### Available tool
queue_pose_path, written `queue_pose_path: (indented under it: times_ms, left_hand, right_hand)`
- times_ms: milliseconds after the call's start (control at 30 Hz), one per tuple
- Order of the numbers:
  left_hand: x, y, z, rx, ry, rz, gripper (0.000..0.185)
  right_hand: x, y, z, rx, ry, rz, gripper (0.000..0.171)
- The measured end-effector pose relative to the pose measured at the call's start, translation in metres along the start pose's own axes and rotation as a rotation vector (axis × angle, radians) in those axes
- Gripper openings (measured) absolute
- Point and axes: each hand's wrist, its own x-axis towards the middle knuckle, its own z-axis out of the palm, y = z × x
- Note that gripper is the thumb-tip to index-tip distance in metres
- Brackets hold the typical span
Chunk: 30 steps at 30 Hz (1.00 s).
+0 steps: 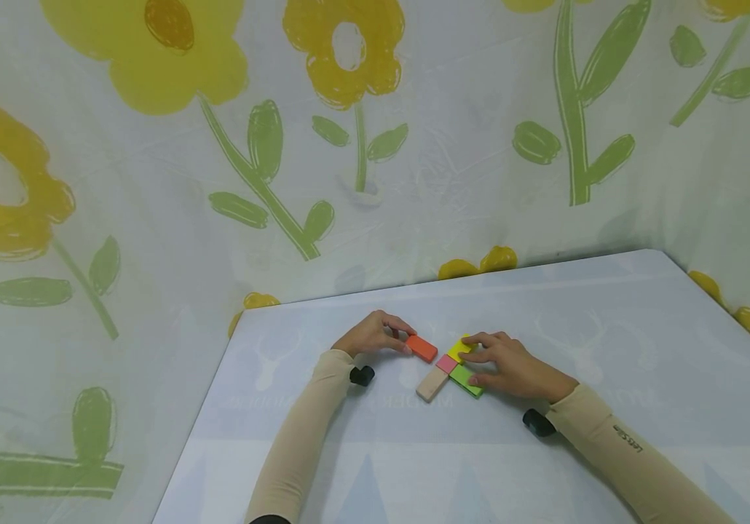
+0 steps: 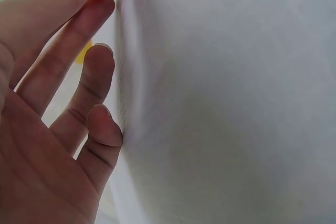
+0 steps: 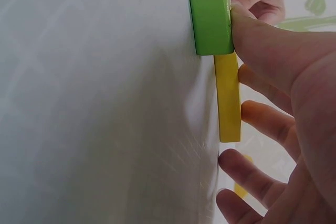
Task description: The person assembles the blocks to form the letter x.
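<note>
Beige sleeves reach over the pale worktop (image 1: 611, 327). The left hand (image 1: 371, 336) pinches an orange block (image 1: 421, 348) at its end. The right hand (image 1: 512, 367) lies with relaxed fingers on the touching yellow block (image 1: 457, 350) and green block (image 1: 463, 378), beside pink (image 1: 446, 363) and wooden (image 1: 432, 383) pieces.

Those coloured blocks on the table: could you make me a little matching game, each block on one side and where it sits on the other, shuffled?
Things:
1. orange block
2. green block
3. pink block
4. plain wooden block

Places:
A. lies in the middle, between the others
B. under the right hand
C. pinched by the left hand
D. nearest the person, no hand on it

Pairs: 1-C, 2-B, 3-A, 4-D
</note>
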Motion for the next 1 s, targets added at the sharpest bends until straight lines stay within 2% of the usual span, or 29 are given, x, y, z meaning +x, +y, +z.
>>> queue_pose_path:
  times_ms: [300, 633, 1000]
  left_hand:
    - [-0.0017, 0.0059, 0.0023, -0.010, 0.005, -0.015, 0.034]
    - [-0.0015, 0.0068, 0.0037, -0.014, -0.008, 0.002, 0.032]
    - [0.0022, 0.0092, 0.0038, 0.030, -0.028, -0.005, 0.032]
  right_hand:
    - [0.0002, -0.0001, -0.0001, -0.008, 0.005, -0.011, 0.050]
    - [0.0002, -0.0003, 0.0002, -0.003, -0.004, 0.002, 0.051]
    - [-0.0005, -0.0022, -0.0011, 0.002, 0.000, 0.000, 0.050]
